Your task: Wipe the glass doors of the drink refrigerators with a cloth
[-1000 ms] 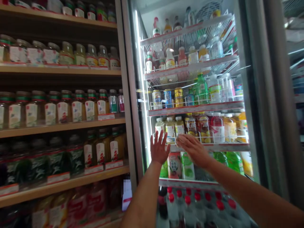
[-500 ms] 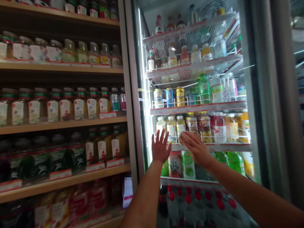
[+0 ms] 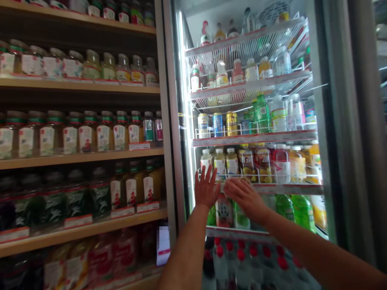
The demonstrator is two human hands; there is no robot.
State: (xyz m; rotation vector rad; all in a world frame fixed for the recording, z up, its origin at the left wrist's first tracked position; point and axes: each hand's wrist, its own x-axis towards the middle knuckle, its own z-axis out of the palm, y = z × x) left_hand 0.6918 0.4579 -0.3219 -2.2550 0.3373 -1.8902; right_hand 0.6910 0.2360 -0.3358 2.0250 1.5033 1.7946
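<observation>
two hands flat on cooler door [image 3: 325,121] | left hand [image 3: 206,189] fingers spread | right hand [image 3: 245,195] open, grasping nothing

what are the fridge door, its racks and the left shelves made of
Fridge door: clear glossy glass; bottles show through, faint reflections. Racks: white wire, probably coated metal, thin bars. Shelves: light wood or laminate, matte; grain too blurred to tell.

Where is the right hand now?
Head view, centre: the right hand lies flat against the fridge's glass door, just right of the left hand, level with the shelf rail under the juice bottles.
</observation>
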